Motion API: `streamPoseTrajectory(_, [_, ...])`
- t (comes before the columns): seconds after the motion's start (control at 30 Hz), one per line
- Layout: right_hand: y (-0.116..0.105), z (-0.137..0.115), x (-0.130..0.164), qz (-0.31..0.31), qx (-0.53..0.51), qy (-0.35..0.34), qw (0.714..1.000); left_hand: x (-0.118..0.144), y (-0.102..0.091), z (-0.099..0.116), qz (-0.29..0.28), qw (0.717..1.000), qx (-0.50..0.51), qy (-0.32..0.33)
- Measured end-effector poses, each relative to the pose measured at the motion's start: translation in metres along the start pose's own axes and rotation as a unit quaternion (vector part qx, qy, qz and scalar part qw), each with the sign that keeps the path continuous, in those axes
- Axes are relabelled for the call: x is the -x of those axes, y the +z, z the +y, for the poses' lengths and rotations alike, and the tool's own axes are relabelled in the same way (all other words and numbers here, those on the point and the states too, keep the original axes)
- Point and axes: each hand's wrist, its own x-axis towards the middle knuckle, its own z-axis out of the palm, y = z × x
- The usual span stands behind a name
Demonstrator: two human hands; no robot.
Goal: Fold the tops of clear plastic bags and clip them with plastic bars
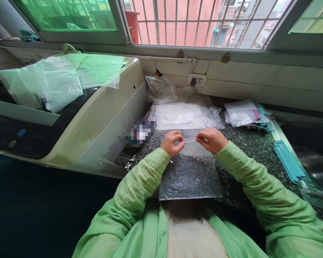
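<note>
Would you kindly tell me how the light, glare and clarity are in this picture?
Head view: daylight through the window, pale glare on the held bag and bags behind it, deep shadow at lower left, a pixelated patch hiding detail, and apparent wide-angle stretching toward the edges.

One head-worn camera faces forward and down over the speckled black stone countertop [247, 143]. It sits near the bare left hand [172, 142] and bare right hand [212, 139], farther from the metal-barred window [174, 21].

Room above held bag [190, 179], machine [88, 122] blocking left
</note>
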Motion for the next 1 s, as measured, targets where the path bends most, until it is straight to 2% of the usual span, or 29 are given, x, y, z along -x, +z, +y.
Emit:
streamPoseTrajectory(0.3, [0.002, -0.005, 0.0, -0.003, -0.019, 0.0, 1.0, -0.001, 0.001, 0.001, -0.022, 0.998, 0.039, 0.033])
streamPoseTrajectory(0.57, [-0.001, -0.003, -0.001, -0.012, -0.045, 0.003, 0.999, 0.0, 0.001, 0.001, -0.035, 0.999, 0.027, 0.027])
streamPoseTrajectory(0.83, [-0.009, 0.009, 0.0, -0.04, -0.055, 0.046, 0.997, -0.001, 0.001, 0.002, -0.016, 0.999, 0.028, 0.021])
streamPoseTrajectory(1.0, [-0.013, 0.018, 0.001, -0.03, -0.04, 0.033, 0.998, -0.01, 0.001, 0.006, -0.03, 0.999, 0.032, 0.0])
